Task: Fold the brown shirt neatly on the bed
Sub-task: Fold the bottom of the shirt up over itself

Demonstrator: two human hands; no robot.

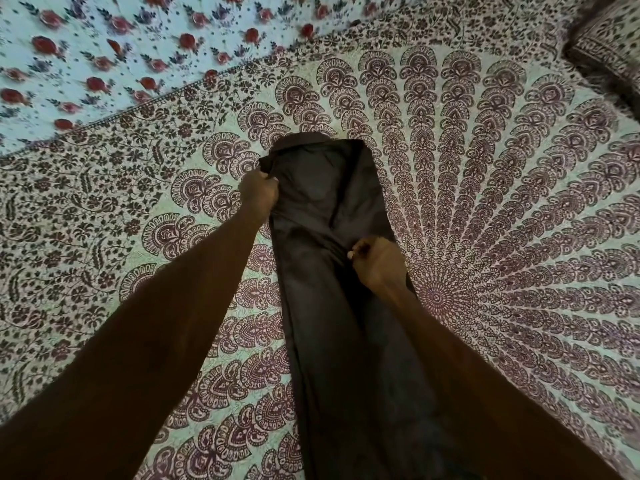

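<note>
The brown shirt (332, 323) lies as a long narrow strip on the bed (502, 209). The left hand (259, 194) grips its left edge near the far end; the right hand (379, 263) pinches cloth midway along. With the 2 grips uneven, a pull could skew the strip, and the slick-looking fabric might slide or bunch

**Brown shirt folded into a long strip on the bed**

The brown shirt (332, 278) lies as a narrow lengthwise strip on the patterned bed (485, 202). The left hand (259, 192) grips its far left edge near the collar; the right hand (379, 262) pinches fabric midway along the right side.
</note>
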